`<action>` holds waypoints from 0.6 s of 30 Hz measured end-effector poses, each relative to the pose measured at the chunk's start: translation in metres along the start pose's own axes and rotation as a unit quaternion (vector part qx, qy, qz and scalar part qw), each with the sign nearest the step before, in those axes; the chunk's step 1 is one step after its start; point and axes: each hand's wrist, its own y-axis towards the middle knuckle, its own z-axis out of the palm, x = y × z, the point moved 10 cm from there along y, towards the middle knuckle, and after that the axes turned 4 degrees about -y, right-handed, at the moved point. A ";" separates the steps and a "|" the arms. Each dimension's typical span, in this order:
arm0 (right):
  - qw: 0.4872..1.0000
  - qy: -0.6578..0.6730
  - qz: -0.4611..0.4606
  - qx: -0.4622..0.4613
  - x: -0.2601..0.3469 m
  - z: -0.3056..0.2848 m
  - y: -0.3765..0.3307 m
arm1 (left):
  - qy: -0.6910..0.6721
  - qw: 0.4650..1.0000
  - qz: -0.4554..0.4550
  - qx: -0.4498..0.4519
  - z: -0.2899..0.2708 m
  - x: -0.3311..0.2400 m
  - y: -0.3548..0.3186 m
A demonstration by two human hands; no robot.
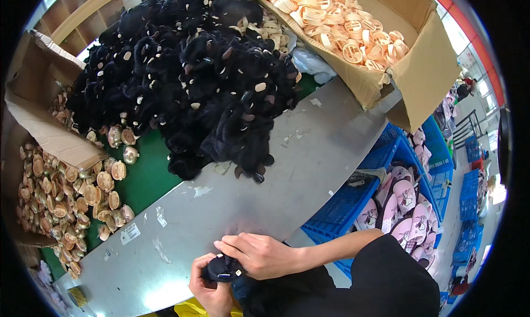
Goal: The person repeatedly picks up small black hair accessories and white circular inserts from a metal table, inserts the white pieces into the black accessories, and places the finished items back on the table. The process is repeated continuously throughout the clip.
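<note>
2 hands on 1 small black furry piece (222, 271) at the near edge of the grey table (265, 190): left hand (211, 288) cups it from below, fingers curled, right hand (264, 256) pinches its top. Behind, a black fur pile (193, 80) beside a cardboard box (408, 68) of pale plastic discs (331, 19).

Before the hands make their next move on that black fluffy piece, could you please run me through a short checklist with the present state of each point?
1. Black fluffy piece held in both hands: ok.
2. Left hand supports it from below: ok.
3. Right hand lies over its top: ok.
4. Small light part seated in the piece: cannot tell, fingers cover it.
5. Pile of black fluffy pieces on the table in front: ok.
6. Round tan parts lie loose on the left: ok.
</note>
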 end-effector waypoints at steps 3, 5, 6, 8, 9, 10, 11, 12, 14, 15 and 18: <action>0.994 0.100 -0.043 0.018 -0.014 -0.030 0.012 | 0.018 1.000 0.001 -0.019 -0.003 0.002 -0.003; 0.998 0.044 -0.048 -0.027 -0.050 -0.077 0.025 | 0.019 0.999 -0.006 -0.032 -0.003 -0.012 -0.005; 0.996 -0.017 -0.031 -0.079 -0.079 -0.105 0.031 | 0.034 0.998 -0.021 -0.054 -0.005 -0.018 -0.005; 0.962 -0.064 0.120 -0.236 -0.169 -0.161 0.040 | 0.014 0.996 -0.014 -0.086 -0.038 0.006 -0.006; 0.940 -0.140 0.173 -0.260 -0.217 -0.184 0.034 | -0.021 0.995 -0.016 -0.092 -0.042 0.012 -0.006; 0.923 -0.195 0.226 -0.243 -0.263 -0.199 0.035 | -0.043 0.994 -0.006 -0.102 -0.046 0.012 -0.011; 0.907 -0.244 0.267 -0.216 -0.302 -0.206 0.037 | -0.061 0.992 0.006 -0.115 -0.053 0.012 -0.017; 0.888 -0.289 0.305 -0.188 -0.335 -0.210 0.040 | -0.078 0.988 0.018 -0.130 -0.057 0.011 -0.021; 0.914 -0.228 0.296 -0.155 -0.377 -0.211 0.051 | -0.058 0.988 0.009 -0.142 -0.058 0.007 -0.025; 0.927 -0.197 0.291 -0.133 -0.389 -0.203 0.060 | -0.049 0.987 0.000 -0.152 -0.062 0.006 -0.027; 0.952 -0.169 0.214 -0.137 -0.390 -0.197 0.075 | -0.036 0.987 0.013 -0.158 -0.066 0.005 -0.031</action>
